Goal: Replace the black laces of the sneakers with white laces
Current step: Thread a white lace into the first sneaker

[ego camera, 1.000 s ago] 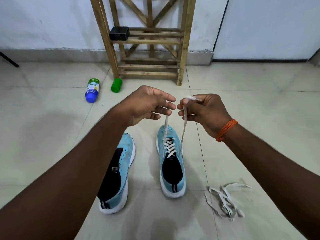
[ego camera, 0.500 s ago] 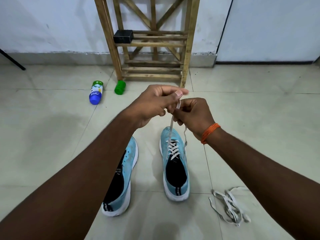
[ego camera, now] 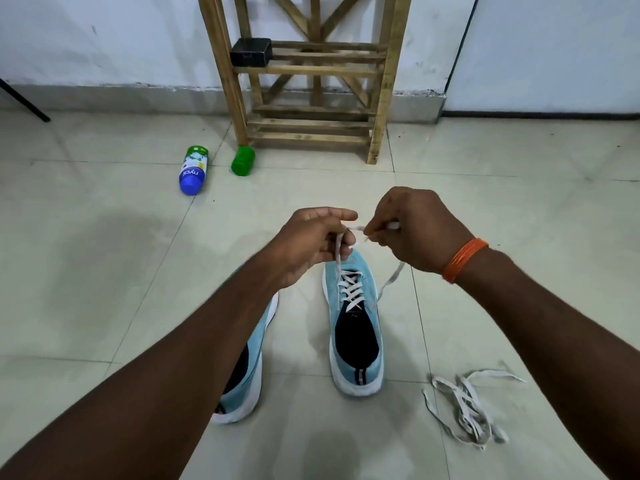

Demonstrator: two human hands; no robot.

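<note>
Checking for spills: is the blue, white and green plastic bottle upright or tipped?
Tipped: the blue, white and green bottle lies sideways on the tiled floor.

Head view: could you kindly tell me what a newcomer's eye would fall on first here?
Mid-frame, the left hand and right hand each hold an end of the white lace above the part-laced sneaker. A loose lace lies tangled on the floor by the right forearm, and a blue bottle lies near the wooden rack at the back.
</note>
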